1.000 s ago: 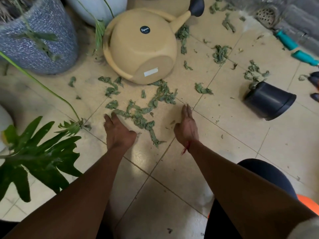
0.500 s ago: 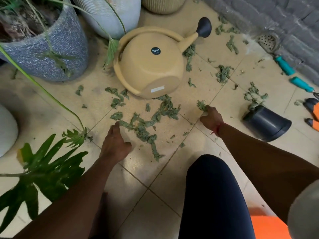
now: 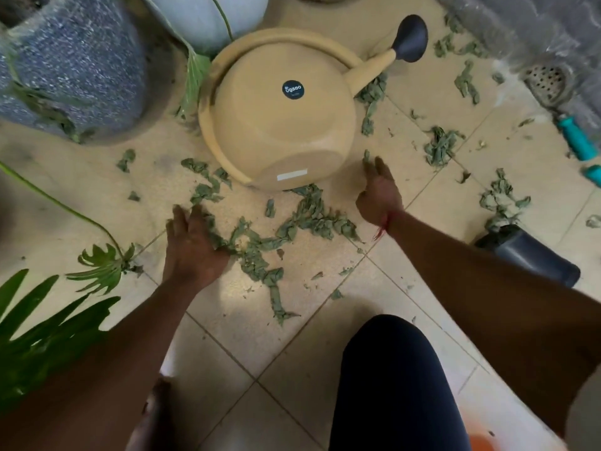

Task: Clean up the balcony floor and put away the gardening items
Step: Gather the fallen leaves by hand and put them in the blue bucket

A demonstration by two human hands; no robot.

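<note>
The tiled floor [image 3: 292, 362] is closed in at the top left by a speckled planter [image 3: 74, 66] and a pale pot [image 3: 208, 14], at the top right by a grey wall [image 3: 520, 21] with a drain cover [image 3: 546, 81] at its foot, and at the left by large green leaves [image 3: 48, 327]; bare tile is left only near the camera, beside a dark-clad knee [image 3: 390, 369]. A beige watering can [image 3: 279, 125] is tipped on its side in the middle. A black pot [image 3: 533, 258] lies on its side at the right, with teal-handled tools [image 3: 575, 141] beyond it. Torn leaf scraps [image 3: 305, 219] are strewn across the tiles, the thickest drift being spread just below the can, between the two hands. The left hand [image 3: 192, 245] is laid palm down with fingers straight, touching the drift's left end, and nothing is gripped by it. The right hand [image 3: 379, 193] is set near the can's base, fingers stretched almost straight and close together; a small scrap is seen at their tips, but nothing is seen to be clasped
</note>
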